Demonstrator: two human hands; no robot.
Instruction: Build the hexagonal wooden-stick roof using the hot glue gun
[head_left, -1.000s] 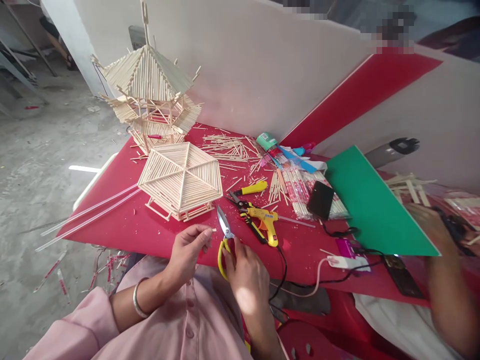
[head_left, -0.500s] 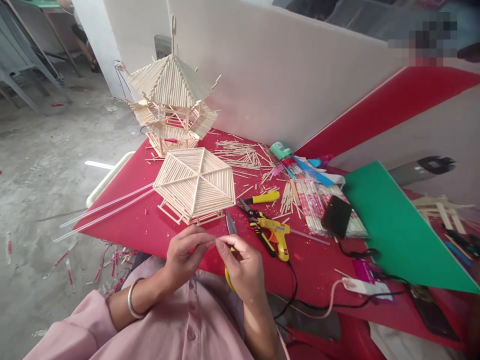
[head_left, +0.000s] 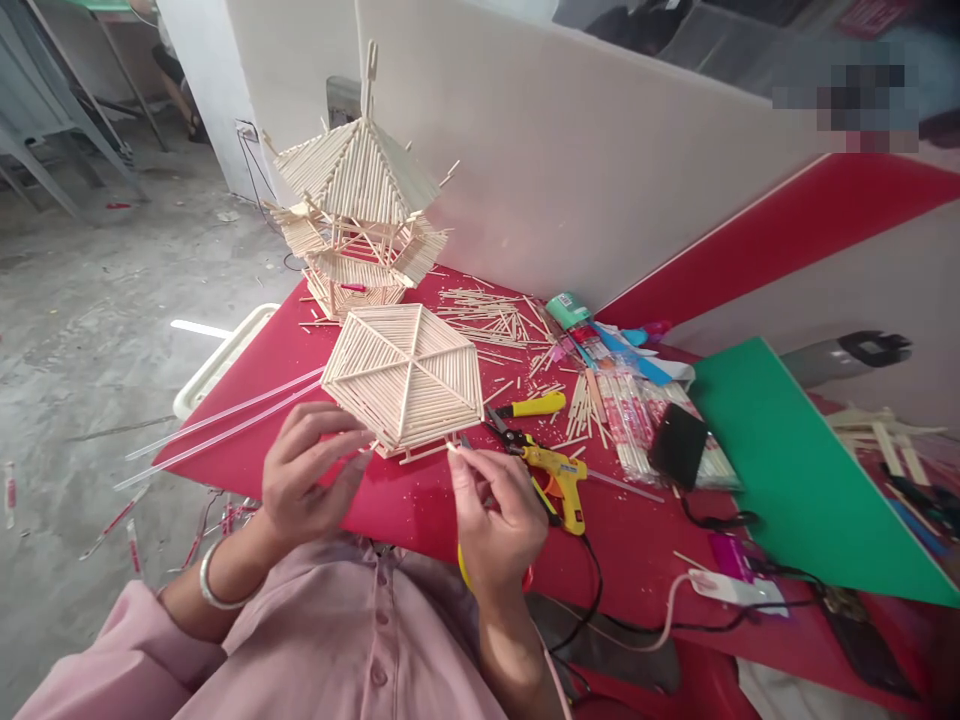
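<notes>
On the red table (head_left: 247, 385) a low hexagonal stick platform (head_left: 409, 375) stands in front of my hands. My left hand (head_left: 311, 475) is at its near left side, thumb and fingers pinched near the platform's edge; what they hold, if anything, is too small to name. My right hand (head_left: 499, 510) pinches a small pale stick piece (head_left: 451, 449) at the near right edge. Behind the platform rises a tiered stick pavilion (head_left: 364, 185). A yellow glue gun (head_left: 561, 480) and yellow-handled cutters (head_left: 517, 438) lie right of the platform.
Loose sticks (head_left: 487, 315) lie behind the platform. Packed sticks (head_left: 626, 415), a black box (head_left: 679, 440), a green board (head_left: 810, 470) and a power strip (head_left: 735, 588) with cables are at the right. Another person's leg (head_left: 176, 95) shows at the back left.
My hands have moved apart from their meeting point, the left one leftward and both nearer the platform's edge. The whole view has shifted slightly.
</notes>
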